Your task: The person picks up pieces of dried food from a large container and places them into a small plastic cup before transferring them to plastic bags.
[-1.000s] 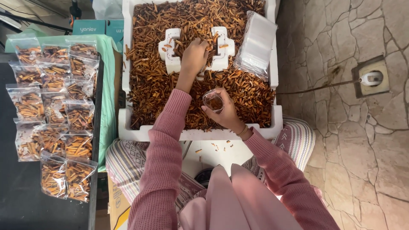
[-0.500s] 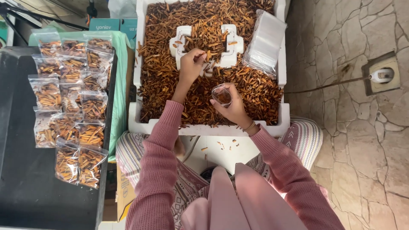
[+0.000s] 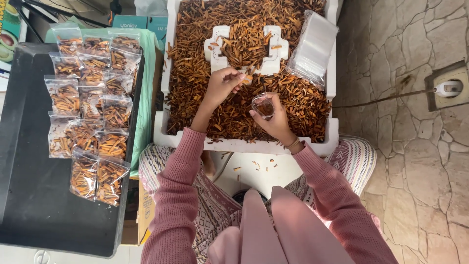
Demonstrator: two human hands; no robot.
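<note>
glossy clear plastic bags (image 3: 88,117), white foam box (image 3: 332,134)

Two long sleeves of dusty-pink ribbed knit are seen from above, each ending in a snug cuff at the wrist. The left hand (image 3: 222,85) and the right hand (image 3: 273,120) are left bare beyond the cuffs. A thin bracelet (image 3: 293,143) is worn at the right wrist, just past the sleeve edge. A smooth pink cloth of a paler shade, falling in soft folds, is draped down the middle of the chest. The legs are covered by loose trousers in cream fabric, patterned with fine dark stripes and small geometric motifs, visible at both knees on either side of the pink cloth.
</note>
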